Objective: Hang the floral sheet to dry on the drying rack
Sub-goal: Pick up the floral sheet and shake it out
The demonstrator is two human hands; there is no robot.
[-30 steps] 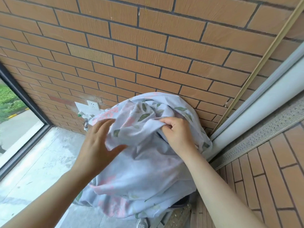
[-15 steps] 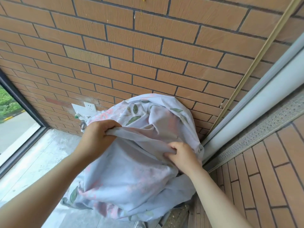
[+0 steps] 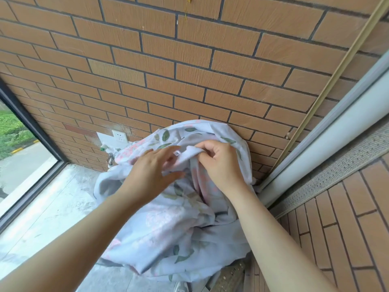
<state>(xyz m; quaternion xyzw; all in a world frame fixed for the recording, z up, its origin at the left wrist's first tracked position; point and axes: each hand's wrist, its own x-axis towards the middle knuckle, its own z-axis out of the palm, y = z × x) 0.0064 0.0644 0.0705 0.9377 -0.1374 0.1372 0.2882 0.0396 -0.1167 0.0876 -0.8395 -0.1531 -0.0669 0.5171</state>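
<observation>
the right hand [image 3: 221, 163] has its fingers [image 3: 207, 153] curled round a rolled fold of the floral sheet [image 3: 168, 224], pinching that edge at the top of the bundle, just in front of the brick wall [image 3: 189, 70]. the left hand [image 3: 153, 171] lies beside it, toward the wall's left end, fingers straight and spread, thumb held out. its fingertips touch the cloth next to the pinched fold but grasp nothing. the two hands are near each other and apart.

the sheet is a pale bluish-white bundle printed with green leaves and pink blooms, bunched in deep creases. its top rests against the lower courses of the wall, and the rest hangs down in front of the wall. what carries it underneath is hidden by the cloth.

on the wall, just left of the sheet, sits a white wall socket [image 3: 119, 135]. below it is a metal tap [image 3: 110, 160], right at the edge of the cloth. a dark window frame [image 3: 31, 127] meets the wall's left end, and a pale sliding door frame [image 3: 315, 144] rises at its right end. a dusty grey floor [image 3: 52, 207] lies at the wall's foot. the toe of a shoe [image 3: 181, 287] shows under the sheet, well away from the wall.
</observation>
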